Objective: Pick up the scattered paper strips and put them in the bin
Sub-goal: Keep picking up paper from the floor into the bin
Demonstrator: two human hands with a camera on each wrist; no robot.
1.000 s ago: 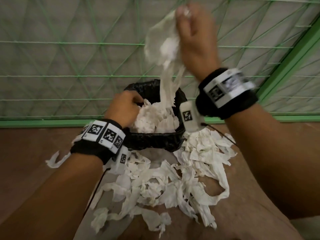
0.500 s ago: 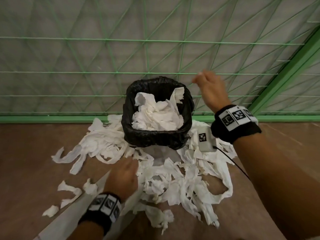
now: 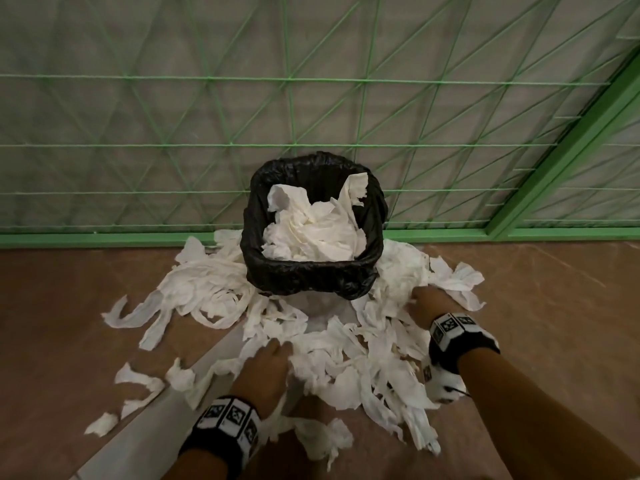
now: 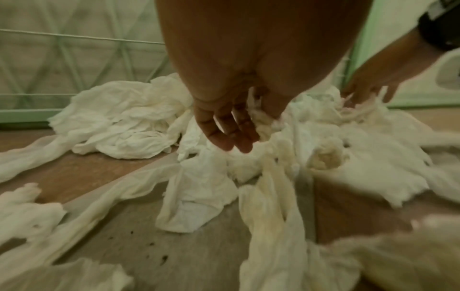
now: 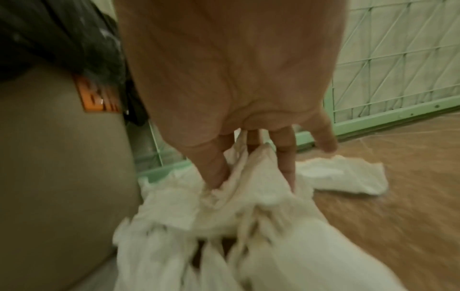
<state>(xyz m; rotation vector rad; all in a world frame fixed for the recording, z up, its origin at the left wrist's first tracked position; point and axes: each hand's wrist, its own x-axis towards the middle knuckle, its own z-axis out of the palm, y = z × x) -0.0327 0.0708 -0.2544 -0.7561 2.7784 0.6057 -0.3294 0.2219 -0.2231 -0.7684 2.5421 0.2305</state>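
Note:
A bin [image 3: 313, 277] with a black liner stands by the green fence, heaped with white paper [image 3: 311, 230]. Torn paper strips [image 3: 363, 362] lie scattered on the floor around its front and sides. My left hand [image 3: 274, 350] reaches into the strips in front of the bin; in the left wrist view its fingers [image 4: 225, 135] are straight and touch the paper. My right hand [image 3: 420, 296] is down at the bin's right side. There its spread, straight fingers [image 5: 214, 169] push into a bunched strip [image 5: 248, 196] beside the bin's pale wall [image 5: 62, 157].
A green mesh fence [image 3: 294, 145] with a green base rail [image 3: 104, 239] runs close behind the bin. More strips [image 3: 204, 289] lie left of the bin, and small loose scraps [image 3: 138, 379] at the near left. The floor is brown with a pale grey band [image 3: 145, 434].
My right hand held a bunch of paper above the bin, let it go, then came down to the strips at the right. My left hand left the bin's rim for the strips in front.

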